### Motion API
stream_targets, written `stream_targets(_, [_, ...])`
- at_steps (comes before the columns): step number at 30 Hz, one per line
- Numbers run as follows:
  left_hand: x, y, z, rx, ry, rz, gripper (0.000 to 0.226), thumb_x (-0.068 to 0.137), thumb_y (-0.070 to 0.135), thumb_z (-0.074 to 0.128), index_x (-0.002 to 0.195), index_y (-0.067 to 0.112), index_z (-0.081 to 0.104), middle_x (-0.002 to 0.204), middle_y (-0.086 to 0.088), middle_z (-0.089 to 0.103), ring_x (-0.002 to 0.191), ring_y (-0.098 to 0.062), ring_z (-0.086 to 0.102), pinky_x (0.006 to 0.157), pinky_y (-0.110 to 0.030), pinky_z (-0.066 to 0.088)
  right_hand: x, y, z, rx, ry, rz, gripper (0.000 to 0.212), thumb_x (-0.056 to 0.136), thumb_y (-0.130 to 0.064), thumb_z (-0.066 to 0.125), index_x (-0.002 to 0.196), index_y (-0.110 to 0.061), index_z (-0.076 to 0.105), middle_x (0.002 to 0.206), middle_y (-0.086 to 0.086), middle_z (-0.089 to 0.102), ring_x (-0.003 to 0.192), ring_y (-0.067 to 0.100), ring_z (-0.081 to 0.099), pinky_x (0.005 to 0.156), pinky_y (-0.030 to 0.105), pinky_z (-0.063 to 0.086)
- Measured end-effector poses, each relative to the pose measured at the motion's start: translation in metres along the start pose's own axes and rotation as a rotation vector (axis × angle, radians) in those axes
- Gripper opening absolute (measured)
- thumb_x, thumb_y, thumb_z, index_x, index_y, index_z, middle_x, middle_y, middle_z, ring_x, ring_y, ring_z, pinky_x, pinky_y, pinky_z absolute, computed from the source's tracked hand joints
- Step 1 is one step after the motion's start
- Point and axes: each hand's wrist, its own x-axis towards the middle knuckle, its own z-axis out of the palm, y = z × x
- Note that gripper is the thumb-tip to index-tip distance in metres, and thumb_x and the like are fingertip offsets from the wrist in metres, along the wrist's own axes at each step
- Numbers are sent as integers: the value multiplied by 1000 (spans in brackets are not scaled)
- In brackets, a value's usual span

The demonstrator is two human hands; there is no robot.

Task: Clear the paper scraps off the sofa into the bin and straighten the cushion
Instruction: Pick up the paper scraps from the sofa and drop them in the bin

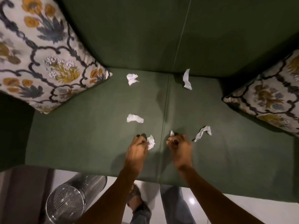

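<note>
head view: we've both hands curled on scraps, left grip (140, 143) pinching one (151, 141), right grip (176, 141) another (171, 133); long scrap (202, 133) just right, slanting; bin (68, 202) lower left.

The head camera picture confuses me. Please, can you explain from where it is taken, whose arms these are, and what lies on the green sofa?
A camera on the person's head looks down, so the arms are the wearer's own. The left hand pinches one white paper scrap; the right hand is closed on another scrap. Four loose scraps lie on the green sofa seat; the nearest one lies right of the right hand. A floral cushion leans at the left, another at the right. The metal mesh bin stands on the floor, lower left.
</note>
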Motion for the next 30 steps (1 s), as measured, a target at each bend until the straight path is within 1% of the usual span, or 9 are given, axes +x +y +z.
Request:
stream_targets(2, [-6, -8, 5, -21, 48, -10, 8, 89, -3, 76, 94, 1, 81, 100, -17, 74, 95, -39, 69, 81, -49, 60, -3, 3, 6, -3, 39, -20, 15, 88, -1, 82, 102, -3, 80, 110, 18, 72, 95, 31, 76, 99, 40, 60])
stream_targets(6, [-32, -23, 3, -133, 231, -159, 13, 87, 1, 80, 98, 8, 82, 100, -13, 77, 89, -36, 71, 81, -40, 58, -32, -9, 28, -38, 33, -98, 17, 85, -9, 88, 101, -11, 84, 101, 7, 78, 76, -13, 70, 82, -2, 47])
stream_targets(8, [-57, -40, -6, -194, 316, -240, 13, 90, 4, 79, 100, 12, 81, 101, -11, 77, 91, -34, 70, 80, -39, 54, -55, -21, 52, -11, -32, -125, 17, 86, -7, 87, 102, -11, 83, 101, 6, 79, 80, -14, 71, 84, 1, 52])
stream_targets(12, [-120, -89, -27, -271, 476, -448, 17, 94, 10, 79, 110, 16, 78, 109, -10, 77, 95, -34, 71, 81, -41, 58, -104, -50, 111, 0, -162, -142, 19, 88, -7, 85, 107, -10, 82, 103, 7, 83, 88, 11, 80, 91, 27, 63])
stream_targets(16, [-191, -157, -51, -316, 580, -619, 17, 98, 13, 73, 114, 15, 78, 107, -10, 78, 93, -28, 72, 81, -37, 58, -154, -70, 189, 52, -338, -125, 20, 84, 12, 81, 102, 4, 81, 99, 24, 81, 73, -10, 74, 74, 9, 59])
stream_targets(20, [-276, -217, -57, -447, 774, -949, 5, 92, 9, 80, 96, 12, 81, 90, -11, 81, 71, -19, 68, 70, -5, 46, -217, -84, 266, 38, -444, -103, 20, 80, -1, 88, 98, -7, 82, 90, 8, 84, 82, 15, 82, 84, 34, 66])
stream_targets(21, [-299, -232, -54, -477, 798, -1013, 7, 90, 7, 81, 95, 11, 81, 89, -12, 81, 69, -19, 68, 68, -5, 48, -233, -86, 283, 55, -477, -89, 23, 79, 0, 89, 100, -8, 81, 91, 7, 84, 84, 19, 82, 84, 35, 66])
stream_targets(25, [-359, -287, -37, -464, 758, -1140, 4, 88, 6, 83, 92, 6, 82, 90, -19, 81, 81, -38, 76, 76, -41, 58, -284, -86, 340, 118, -572, -57, 28, 76, 7, 87, 100, -5, 80, 95, 15, 83, 94, 33, 82, 91, 49, 66])
stream_targets(30, [-363, -324, -25, -539, 735, -1137, 15, 91, 17, 83, 101, 6, 80, 96, -16, 81, 88, -32, 77, 74, -26, 52, -300, -75, 390, 11, -581, -94, 17, 78, 0, 86, 93, -7, 80, 95, 10, 84, 88, 13, 78, 91, 44, 62])
